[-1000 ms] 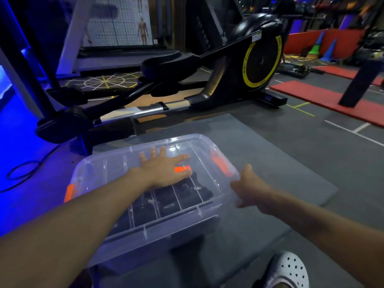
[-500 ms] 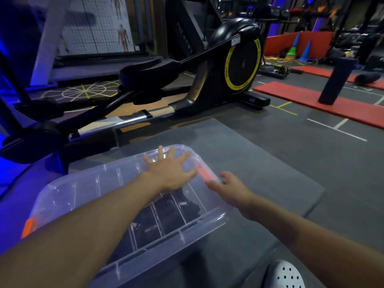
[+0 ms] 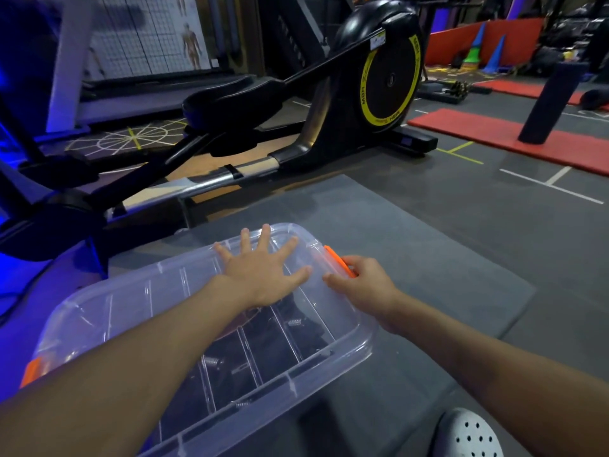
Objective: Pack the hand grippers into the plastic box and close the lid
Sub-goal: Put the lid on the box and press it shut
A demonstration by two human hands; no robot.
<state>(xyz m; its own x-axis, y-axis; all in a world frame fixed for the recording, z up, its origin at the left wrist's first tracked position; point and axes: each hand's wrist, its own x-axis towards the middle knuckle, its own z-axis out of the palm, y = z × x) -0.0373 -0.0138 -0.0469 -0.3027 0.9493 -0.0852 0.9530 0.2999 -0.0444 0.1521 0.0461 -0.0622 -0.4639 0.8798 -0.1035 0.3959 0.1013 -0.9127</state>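
Pressed left hand (image 3: pixel 263 272) flat on the lid (image 3: pixel 131 305) of the plastic box (image 3: pixel 346 352) at lower centre, fingers spread wide. Gripped the orange latch (image 3: pixel 339 260) at its right end with right hand (image 3: pixel 365 285), fingertips curled out of sight. Made out hand grippers (image 3: pixel 273 341) inside only dimly, as dark shapes with springs, partly under the left forearm. Lost the box's near corner below the frame edge.

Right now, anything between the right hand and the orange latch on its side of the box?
Nothing visible. The right hand grips the orange latch at the end of the lid, thumb on the lid. The left hand lies flat on the lid, clear of the latch.
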